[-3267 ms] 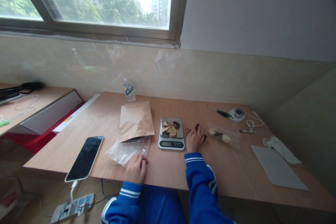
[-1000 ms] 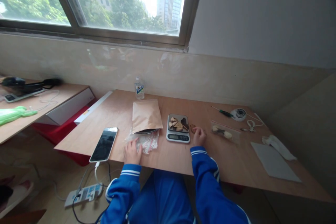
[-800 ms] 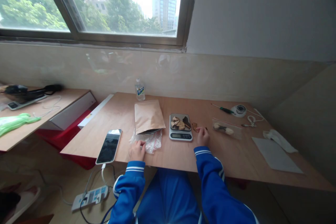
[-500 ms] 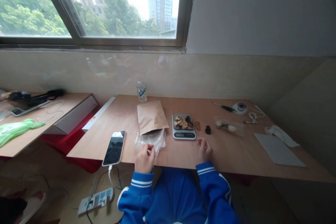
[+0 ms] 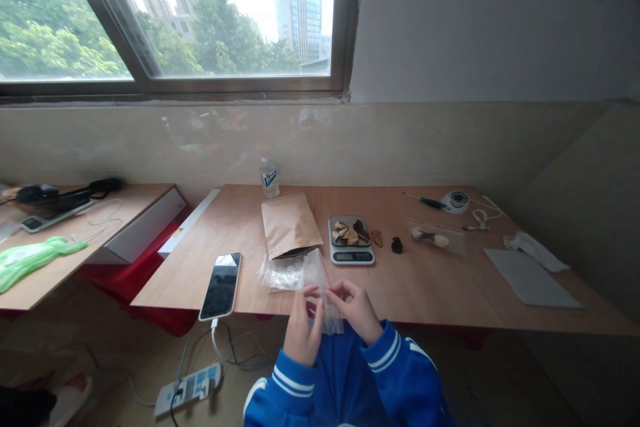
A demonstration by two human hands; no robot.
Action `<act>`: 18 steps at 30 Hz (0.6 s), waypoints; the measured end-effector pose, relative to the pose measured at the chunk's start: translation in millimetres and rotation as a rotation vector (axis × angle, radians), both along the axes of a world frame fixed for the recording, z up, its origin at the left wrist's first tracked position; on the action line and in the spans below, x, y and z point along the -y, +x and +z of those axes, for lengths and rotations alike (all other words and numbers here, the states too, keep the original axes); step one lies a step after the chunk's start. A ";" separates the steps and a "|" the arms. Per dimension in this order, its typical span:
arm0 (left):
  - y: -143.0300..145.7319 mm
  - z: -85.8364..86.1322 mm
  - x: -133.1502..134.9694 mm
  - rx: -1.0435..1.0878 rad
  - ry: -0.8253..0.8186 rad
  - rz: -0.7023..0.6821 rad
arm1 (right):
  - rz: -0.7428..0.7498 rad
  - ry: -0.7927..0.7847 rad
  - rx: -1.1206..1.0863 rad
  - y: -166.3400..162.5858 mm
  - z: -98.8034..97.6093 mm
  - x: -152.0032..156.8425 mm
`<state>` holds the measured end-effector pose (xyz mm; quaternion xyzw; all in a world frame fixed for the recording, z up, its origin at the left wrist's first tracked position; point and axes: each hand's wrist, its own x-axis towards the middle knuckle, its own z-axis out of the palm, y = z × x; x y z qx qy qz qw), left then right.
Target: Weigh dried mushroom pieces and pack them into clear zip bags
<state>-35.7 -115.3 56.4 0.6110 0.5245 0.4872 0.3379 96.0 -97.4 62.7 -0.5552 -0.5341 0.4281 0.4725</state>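
Observation:
Both my left hand (image 5: 304, 323) and my right hand (image 5: 354, 307) pinch a clear zip bag (image 5: 316, 272) with a red seal line, held at the table's front edge. Left of it lies a pile of clear plastic bags (image 5: 283, 273), partly under a brown paper pouch (image 5: 291, 223) whose mouth faces me. Beyond my right hand stands a small digital scale (image 5: 352, 257). Dried brown and dark slices (image 5: 346, 233) rest on its plate. Just right of the scale are one brown slice (image 5: 377, 238) and one black piece (image 5: 397, 245).
A phone (image 5: 220, 285) on a charging cable lies at the left front edge, above a power strip (image 5: 189, 389). A bottle (image 5: 269, 177) stands at the back. Rightward are a filled zip bag (image 5: 435, 239), a screwdriver (image 5: 432, 203), a white camera (image 5: 456, 202) and a grey sheet (image 5: 530, 277).
My hands have come together in front of the scale. A clear zip bag is now held between them, where before my right hand was apart beside the scale.

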 end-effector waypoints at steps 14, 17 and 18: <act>-23.2 3.9 -13.9 0.052 -0.128 0.053 | -0.059 -0.099 -0.306 40.5 -8.6 -5.1; -18.9 2.3 -16.5 0.066 -0.120 0.014 | 0.157 -0.065 -0.190 57.5 -7.4 -15.4; -15.5 -0.2 -16.9 0.069 -0.123 0.010 | 0.159 -0.039 -0.119 62.0 -7.8 -22.5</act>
